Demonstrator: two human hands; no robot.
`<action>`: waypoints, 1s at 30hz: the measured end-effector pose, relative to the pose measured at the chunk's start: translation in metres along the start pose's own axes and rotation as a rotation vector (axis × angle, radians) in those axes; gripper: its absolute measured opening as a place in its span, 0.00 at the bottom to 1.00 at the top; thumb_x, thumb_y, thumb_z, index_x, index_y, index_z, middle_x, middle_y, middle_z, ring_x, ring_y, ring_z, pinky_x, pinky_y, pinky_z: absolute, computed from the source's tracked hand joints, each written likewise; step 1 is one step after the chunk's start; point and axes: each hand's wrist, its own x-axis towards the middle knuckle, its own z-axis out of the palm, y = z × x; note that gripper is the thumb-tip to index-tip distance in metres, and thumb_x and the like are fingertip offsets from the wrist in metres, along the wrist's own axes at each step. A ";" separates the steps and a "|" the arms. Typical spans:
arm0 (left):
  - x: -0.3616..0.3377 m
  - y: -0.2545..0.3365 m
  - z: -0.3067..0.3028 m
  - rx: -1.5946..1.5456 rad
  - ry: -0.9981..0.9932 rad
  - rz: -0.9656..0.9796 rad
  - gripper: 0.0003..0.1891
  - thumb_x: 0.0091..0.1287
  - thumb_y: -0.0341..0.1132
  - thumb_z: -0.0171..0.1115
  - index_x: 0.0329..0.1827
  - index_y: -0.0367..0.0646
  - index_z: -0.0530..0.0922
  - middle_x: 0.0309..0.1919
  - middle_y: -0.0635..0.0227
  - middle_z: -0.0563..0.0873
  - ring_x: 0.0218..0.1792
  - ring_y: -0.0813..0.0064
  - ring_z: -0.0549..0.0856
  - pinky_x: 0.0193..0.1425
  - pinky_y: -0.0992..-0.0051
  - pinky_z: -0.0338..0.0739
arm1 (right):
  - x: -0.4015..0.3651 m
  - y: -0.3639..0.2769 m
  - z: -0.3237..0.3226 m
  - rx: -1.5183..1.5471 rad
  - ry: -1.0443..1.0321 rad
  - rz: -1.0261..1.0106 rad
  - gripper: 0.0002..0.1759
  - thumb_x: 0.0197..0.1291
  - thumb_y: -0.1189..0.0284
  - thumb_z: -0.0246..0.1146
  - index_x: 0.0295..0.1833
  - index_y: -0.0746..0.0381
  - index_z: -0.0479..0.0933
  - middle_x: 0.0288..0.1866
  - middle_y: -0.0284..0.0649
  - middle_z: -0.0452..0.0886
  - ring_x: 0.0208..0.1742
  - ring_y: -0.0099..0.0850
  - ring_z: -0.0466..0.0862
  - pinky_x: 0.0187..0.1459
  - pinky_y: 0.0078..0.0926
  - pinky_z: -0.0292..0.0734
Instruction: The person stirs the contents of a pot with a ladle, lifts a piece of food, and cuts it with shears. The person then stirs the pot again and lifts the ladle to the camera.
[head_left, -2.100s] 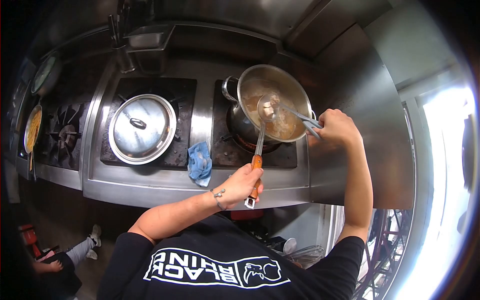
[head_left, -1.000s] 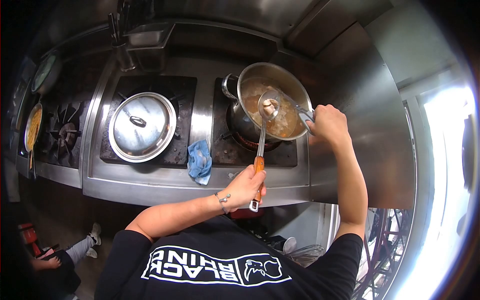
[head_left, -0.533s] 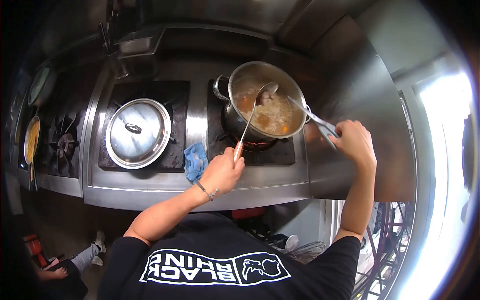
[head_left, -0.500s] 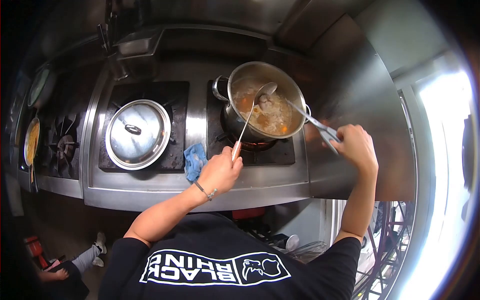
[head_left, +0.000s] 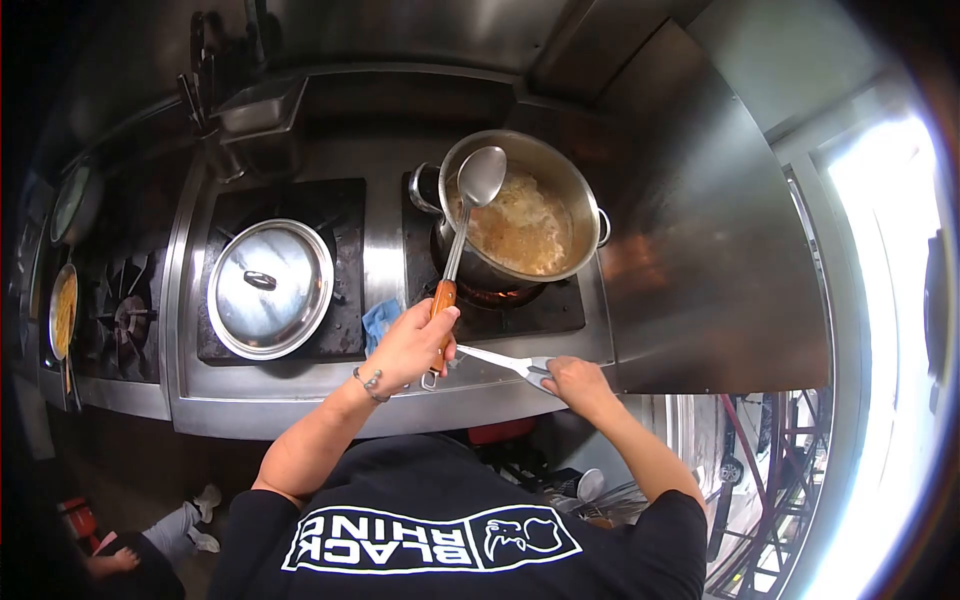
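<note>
In the head view, a steel cooking surface (head_left: 520,395) is seen, with a lidded pan (head_left: 285,300) at the left, a blue cloth (head_left: 378,320) near the middle and a deep pot (head_left: 562,168) towards the right. Cloudy broth (head_left: 535,240) is held in the pot, and a reddish glow is visible beneath it. A spoon (head_left: 482,178) is gripped by its wooden handle in the left hand (head_left: 408,348), its fingers wrapped closed; its bowl is held above the pot's left part, and no food can be made out in it. Scissors (head_left: 520,366) are held by their grey handles in the right hand (head_left: 580,385), the fingers curled around them, on the near side of the pot and well apart from its rim. Their blades appear closed and are pointed left, towards the left hand. The step in hand is judged to be a pause in the work with both tools, since nothing is being cut or scooped. For any next move, clearance between blade tips and left fingers would be called for, along with a steady spoon kept clear of the pot's rim and the heat below.
</note>
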 end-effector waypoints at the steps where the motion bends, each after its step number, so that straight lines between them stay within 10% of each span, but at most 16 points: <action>1: -0.001 0.002 0.001 -0.129 -0.031 -0.006 0.12 0.71 0.42 0.48 0.37 0.41 0.67 0.18 0.71 0.75 0.15 0.80 0.74 0.20 0.80 0.71 | 0.005 0.007 0.011 -0.002 0.001 -0.001 0.14 0.53 0.63 0.65 0.36 0.62 0.74 0.33 0.43 0.79 0.38 0.44 0.80 0.38 0.41 0.75; 6: 0.002 -0.001 0.004 -0.351 -0.140 -0.043 0.10 0.70 0.39 0.50 0.44 0.42 0.68 0.19 0.70 0.74 0.15 0.78 0.75 0.19 0.79 0.71 | 0.024 0.025 0.046 0.025 0.193 -0.285 0.15 0.52 0.66 0.64 0.42 0.62 0.73 0.34 0.41 0.76 0.40 0.41 0.79 0.42 0.37 0.74; 19: 0.007 -0.012 0.037 -0.570 -0.432 -0.136 0.10 0.71 0.39 0.50 0.46 0.42 0.69 0.29 0.65 0.78 0.31 0.74 0.79 0.37 0.71 0.75 | 0.032 0.013 0.057 0.053 0.158 -0.249 0.15 0.49 0.64 0.67 0.41 0.60 0.75 0.36 0.40 0.81 0.38 0.40 0.81 0.38 0.36 0.77; 22: 0.017 -0.020 0.048 -0.537 -0.329 -0.090 0.10 0.72 0.40 0.49 0.45 0.42 0.70 0.34 0.66 0.79 0.36 0.75 0.79 0.41 0.74 0.74 | 0.018 -0.027 0.022 0.229 0.506 -0.362 0.20 0.46 0.65 0.71 0.44 0.59 0.75 0.34 0.39 0.81 0.34 0.38 0.82 0.35 0.35 0.77; 24: 0.023 -0.021 0.051 -0.475 -0.338 -0.064 0.11 0.72 0.41 0.49 0.46 0.42 0.71 0.38 0.68 0.79 0.41 0.76 0.79 0.46 0.75 0.74 | 0.011 -0.051 0.015 0.865 0.667 -0.349 0.32 0.39 0.68 0.77 0.51 0.60 0.72 0.35 0.40 0.81 0.36 0.35 0.83 0.36 0.31 0.79; 30: 0.033 -0.014 0.073 -0.581 -0.456 -0.198 0.12 0.72 0.43 0.49 0.47 0.44 0.72 0.43 0.69 0.79 0.44 0.79 0.80 0.50 0.76 0.76 | 0.024 -0.072 -0.026 0.837 0.916 -0.386 0.34 0.39 0.70 0.79 0.53 0.63 0.70 0.38 0.43 0.81 0.39 0.31 0.83 0.40 0.26 0.79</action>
